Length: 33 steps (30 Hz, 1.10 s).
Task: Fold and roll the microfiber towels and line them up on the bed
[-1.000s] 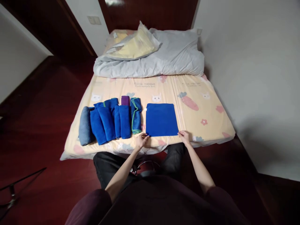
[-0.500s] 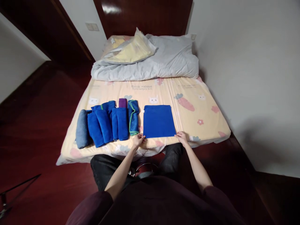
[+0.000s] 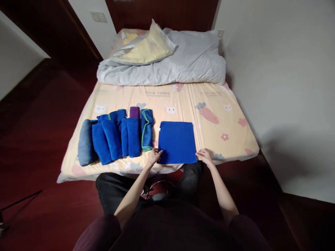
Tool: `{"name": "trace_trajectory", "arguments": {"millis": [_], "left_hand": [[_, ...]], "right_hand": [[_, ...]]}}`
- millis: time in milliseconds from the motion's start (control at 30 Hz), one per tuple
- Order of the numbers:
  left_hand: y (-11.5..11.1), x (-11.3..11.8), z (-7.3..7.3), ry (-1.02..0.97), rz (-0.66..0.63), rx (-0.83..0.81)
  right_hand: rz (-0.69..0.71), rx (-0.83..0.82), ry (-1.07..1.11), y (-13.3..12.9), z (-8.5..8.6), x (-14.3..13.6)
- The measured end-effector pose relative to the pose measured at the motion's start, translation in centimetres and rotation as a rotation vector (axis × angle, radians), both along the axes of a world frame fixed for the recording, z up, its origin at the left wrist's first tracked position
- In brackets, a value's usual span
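A blue towel (image 3: 177,141) lies flat and square on the bed, a small white tag at its left edge. My left hand (image 3: 154,157) pinches the towel's left edge near the front corner. On the opposite side, my right hand (image 3: 205,157) has thumb and fingers pressed together at the right edge, a little above the front corner. Left of the towel lies a folded blue towel with green trim (image 3: 147,129). Beyond it are several folded blue towels (image 3: 134,136), a folded purple towel (image 3: 134,112) and a rolled grey-blue towel (image 3: 87,143).
The bed (image 3: 222,115) has a pale yellow sheet with rabbits and carrots. A grey quilt (image 3: 193,55) and a yellow pillow (image 3: 146,48) are bunched at the headboard (image 3: 162,14). A white wall (image 3: 282,87) runs along the right.
The flat blue towel has slid towards me, its front edge now nearer the bed's front. My hands are now at its side edges rather than its front corners. The view has shifted slightly.
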<state>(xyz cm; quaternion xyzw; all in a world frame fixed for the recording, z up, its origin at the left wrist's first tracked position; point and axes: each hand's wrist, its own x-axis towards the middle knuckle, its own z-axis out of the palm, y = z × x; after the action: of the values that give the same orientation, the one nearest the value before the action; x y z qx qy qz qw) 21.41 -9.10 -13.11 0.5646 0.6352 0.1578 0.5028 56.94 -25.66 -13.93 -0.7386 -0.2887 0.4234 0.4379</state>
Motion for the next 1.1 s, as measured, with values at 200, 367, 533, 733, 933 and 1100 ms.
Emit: {"name": "trace_trajectory", "arguments": {"millis": [200, 367, 533, 733, 933, 1100], "left_hand": [[8.5, 6.0, 0.4, -0.035, 0.067, -0.079], [15.1, 9.5, 0.2, -0.078, 0.102, -0.034], [19.6, 10.4, -0.1, -0.118, 0.110, 0.052], [21.3, 9.4, -2.1, -0.121, 0.084, 0.088], [22.5, 8.8, -3.2, -0.136, 0.131, 0.133], [23.4, 9.7, -2.8, -0.083, 0.102, 0.184]], "right_hand": [[-0.005, 0.059, -0.125, 10.3, -1.0, 2.4], [0.020, 0.031, -0.383, 18.3, -0.8, 3.9], [0.012, -0.009, -0.545, 22.8, -0.5, 4.3], [0.092, -0.074, -0.691, 23.8, -1.9, 4.2], [0.053, -0.107, -0.762, 24.2, -2.8, 4.9], [-0.008, -0.162, -0.773, 25.3, -3.1, 5.2]]}}
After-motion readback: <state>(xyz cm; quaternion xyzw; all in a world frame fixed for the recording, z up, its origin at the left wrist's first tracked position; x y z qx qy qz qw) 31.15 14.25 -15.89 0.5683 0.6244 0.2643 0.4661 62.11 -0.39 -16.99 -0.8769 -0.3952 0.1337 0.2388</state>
